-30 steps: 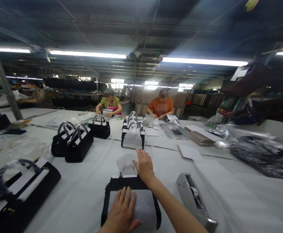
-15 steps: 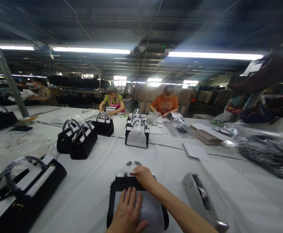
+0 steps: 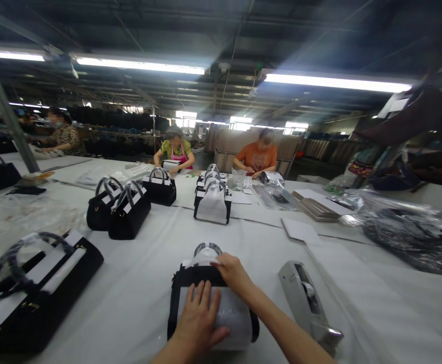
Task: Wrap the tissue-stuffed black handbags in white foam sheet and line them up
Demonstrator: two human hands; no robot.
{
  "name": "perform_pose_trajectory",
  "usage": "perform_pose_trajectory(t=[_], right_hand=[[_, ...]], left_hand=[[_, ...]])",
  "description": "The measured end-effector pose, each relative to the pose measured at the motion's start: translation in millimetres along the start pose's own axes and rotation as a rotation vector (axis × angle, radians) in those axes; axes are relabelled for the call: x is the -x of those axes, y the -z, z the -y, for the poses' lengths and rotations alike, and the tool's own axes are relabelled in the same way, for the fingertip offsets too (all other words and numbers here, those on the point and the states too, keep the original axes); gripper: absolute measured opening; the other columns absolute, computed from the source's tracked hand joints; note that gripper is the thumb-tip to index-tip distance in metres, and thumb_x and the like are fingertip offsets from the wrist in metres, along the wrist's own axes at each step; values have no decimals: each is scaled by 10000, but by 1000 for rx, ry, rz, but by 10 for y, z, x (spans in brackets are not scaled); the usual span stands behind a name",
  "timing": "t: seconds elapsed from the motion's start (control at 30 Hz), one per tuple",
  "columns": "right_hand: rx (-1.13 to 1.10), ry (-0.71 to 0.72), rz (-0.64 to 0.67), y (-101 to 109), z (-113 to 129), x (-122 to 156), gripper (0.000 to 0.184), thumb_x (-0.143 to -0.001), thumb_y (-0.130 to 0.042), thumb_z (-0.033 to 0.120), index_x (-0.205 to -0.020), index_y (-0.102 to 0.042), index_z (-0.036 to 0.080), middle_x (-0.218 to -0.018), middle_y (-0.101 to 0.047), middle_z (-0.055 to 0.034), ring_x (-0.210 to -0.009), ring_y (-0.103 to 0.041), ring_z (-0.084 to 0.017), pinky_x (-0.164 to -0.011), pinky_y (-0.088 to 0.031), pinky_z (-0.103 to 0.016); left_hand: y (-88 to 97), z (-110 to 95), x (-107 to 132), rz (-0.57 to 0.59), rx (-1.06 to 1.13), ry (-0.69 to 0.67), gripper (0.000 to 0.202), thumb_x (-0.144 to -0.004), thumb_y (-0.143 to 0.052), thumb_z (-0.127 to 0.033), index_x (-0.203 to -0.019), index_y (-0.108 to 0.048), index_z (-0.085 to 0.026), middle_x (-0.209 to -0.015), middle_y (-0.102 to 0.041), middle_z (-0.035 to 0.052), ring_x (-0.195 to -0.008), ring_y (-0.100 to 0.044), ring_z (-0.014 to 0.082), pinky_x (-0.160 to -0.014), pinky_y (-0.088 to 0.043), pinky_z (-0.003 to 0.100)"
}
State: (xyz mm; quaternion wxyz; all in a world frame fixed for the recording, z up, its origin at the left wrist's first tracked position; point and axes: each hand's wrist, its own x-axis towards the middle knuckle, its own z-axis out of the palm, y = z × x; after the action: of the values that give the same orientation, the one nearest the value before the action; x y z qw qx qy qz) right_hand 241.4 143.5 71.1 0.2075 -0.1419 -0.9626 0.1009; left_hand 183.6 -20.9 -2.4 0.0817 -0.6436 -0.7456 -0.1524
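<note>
A black handbag (image 3: 175, 303) lies flat on the white table (image 3: 141, 283) in front of me, its wrapped handles (image 3: 207, 248) pointing away. A sheet of white wrapping paper (image 3: 232, 316) covers its upper side. My left hand (image 3: 198, 321) rests flat on that paper, fingers spread. My right hand (image 3: 234, 273) is at the bag's top edge with its fingers curled over the folded paper there.
A grey tape dispenser (image 3: 306, 301) lies just right of the bag. Other black handbags stand at left (image 3: 35, 290), left centre (image 3: 128, 215) and centre (image 3: 212, 205). Cards (image 3: 300, 230) and plastic bags (image 3: 406, 237) lie to the right. Two people (image 3: 259, 156) sit across the table.
My right hand has pulled back from the upright paper flap to the bag's top edge, folding the paper down. The handles now show. My left hand has stayed flat on the bag.
</note>
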Motion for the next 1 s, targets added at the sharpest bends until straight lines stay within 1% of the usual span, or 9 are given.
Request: perform_pose_trajectory(t=[0.13, 0.23, 0.33, 0.53, 0.7, 0.77, 0.83, 0.93, 1.0], right_hand=[[0, 11, 21, 125, -141, -363, 317, -929, -478, 339, -699, -614, 169, -694, -583, -20, -664, -553, -133, -660, -408, -240], [-11, 32, 49, 165, -138, -436, 324, -919, -498, 348, -675, -615, 170, -675, -572, -12, -645, -544, -126, -649, -403, -235], [-24, 57, 88, 134, -59, -287, 302, -910, -521, 326, -668, -615, 171, -676, -572, -3, -640, -545, -114, -633, -404, -218], [53, 112, 147, -130, 77, 317, 163, -891, -536, 208, -750, -606, 167, -741, -579, -13, -631, -533, -128, -579, -392, -233], [136, 54, 69, -269, 181, 542, 122, -855, -521, 92, -804, -590, 179, -795, -588, -27, -716, -529, -161, -656, -399, -267], [144, 2, 12, -280, 223, 559, 133, -859, -503, 97, -814, -592, 185, -796, -584, -30, -726, -519, -165, -672, -391, -273], [136, -41, -27, -282, 251, 579, 146, -872, -478, 117, -842, -599, 193, -802, -573, -32, -729, -510, -163, -682, -381, -275], [112, -58, -41, -275, 261, 629, 153, -856, -478, 127, -878, -605, 207, -803, -551, -24, -722, -490, -160, -674, -358, -280], [96, -54, -43, -266, 253, 657, 155, -826, -492, 112, -868, -604, 209, -793, -538, -19, -711, -472, -159, -659, -340, -282]], left_hand=[[97, -5, -24, 18, 26, 21, 757, -797, -388, -699, -1370, -374, -204, -1412, -387, 205, -1303, -349, 371, -1046, -285, 583], [99, -12, -20, 6, 24, 27, 778, -792, -346, -725, -1364, -379, -199, -1404, -399, 205, -1297, -357, 374, -1041, -291, 586], [81, -16, -8, -23, 8, 18, 779, -791, -345, -727, -1363, -378, -199, -1392, -415, 204, -1282, -376, 378, -1027, -309, 591], [57, -38, 15, -78, -2, 4, 774, -760, -426, -725, -1319, -436, -190, -1329, -487, 182, -1250, -415, 362, -1018, -336, 583], [66, -39, -32, -117, 1, -4, 733, -736, -523, -684, -1276, -478, -191, -1275, -535, 146, -1189, -466, 349, -1009, -354, 585], [53, -14, -23, -157, -6, -36, 657, -783, -530, -605, -1286, -466, -187, -1280, -532, 141, -1192, -462, 340, -1002, -365, 580], [16, 24, 30, -231, 2, -75, 506, -853, -517, -434, -1290, -456, -186, -1300, -516, 128, -1221, -438, 309, -1019, -367, 543], [-56, 79, 141, -441, 74, -121, 375, -859, -471, -138, -1230, -490, -188, -1274, -522, 103, -1235, -421, 240, -1030, -383, 433], [-70, 91, 165, -592, 98, -36, 393, -833, -489, -85, -1211, -491, -192, -1248, -520, 109, -1224, -423, 234, -1019, -388, 425]])
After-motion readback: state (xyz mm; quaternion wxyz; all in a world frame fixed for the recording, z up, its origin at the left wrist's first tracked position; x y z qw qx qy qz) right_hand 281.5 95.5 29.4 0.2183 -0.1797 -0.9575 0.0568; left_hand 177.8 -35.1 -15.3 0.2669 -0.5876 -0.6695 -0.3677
